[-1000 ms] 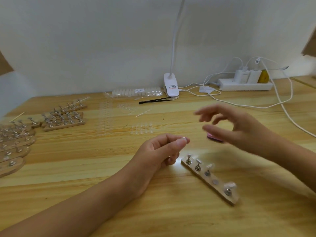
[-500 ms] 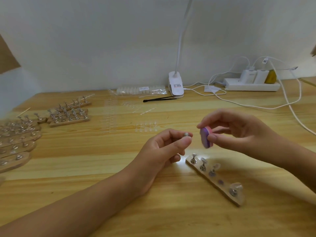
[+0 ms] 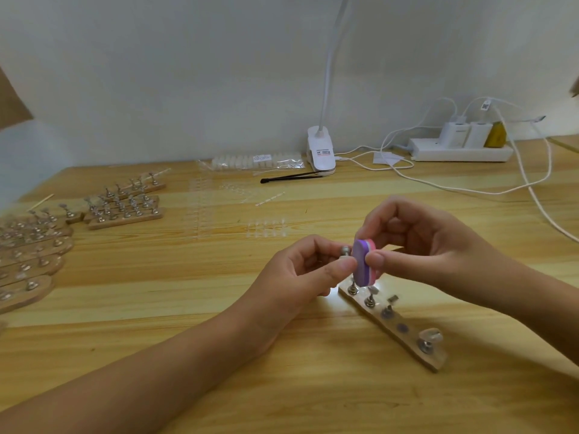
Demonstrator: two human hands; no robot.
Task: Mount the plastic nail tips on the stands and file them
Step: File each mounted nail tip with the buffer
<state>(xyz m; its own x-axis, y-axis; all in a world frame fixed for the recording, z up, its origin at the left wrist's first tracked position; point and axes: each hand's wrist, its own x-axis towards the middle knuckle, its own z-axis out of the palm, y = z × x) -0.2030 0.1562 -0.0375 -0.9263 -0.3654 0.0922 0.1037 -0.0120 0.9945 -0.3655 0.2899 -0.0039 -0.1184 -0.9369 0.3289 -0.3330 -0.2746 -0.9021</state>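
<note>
My left hand (image 3: 300,270) pinches a small metal stand peg (image 3: 345,251) between thumb and forefinger; whether a nail tip sits on it I cannot tell. My right hand (image 3: 419,242) pinches a purple-and-pink buffer block (image 3: 363,264) and holds its purple face against the peg. Below them lies a wooden stand strip (image 3: 404,336) with metal pegs, one empty socket, and a clear nail tip (image 3: 430,335) on its near-end peg.
Several more wooden stand strips (image 3: 125,211) lie at the left, with others along the left edge. Clear nail-tip sheets (image 3: 266,228) lie mid-table, a bag of tips (image 3: 257,160) and black tweezers (image 3: 291,177) behind. A clip lamp (image 3: 321,151), power strip (image 3: 460,150) and cables stand at the back right.
My right hand picked up the buffer block from the table and brought it left against the peg in my left hand. The left hand rose slightly.
</note>
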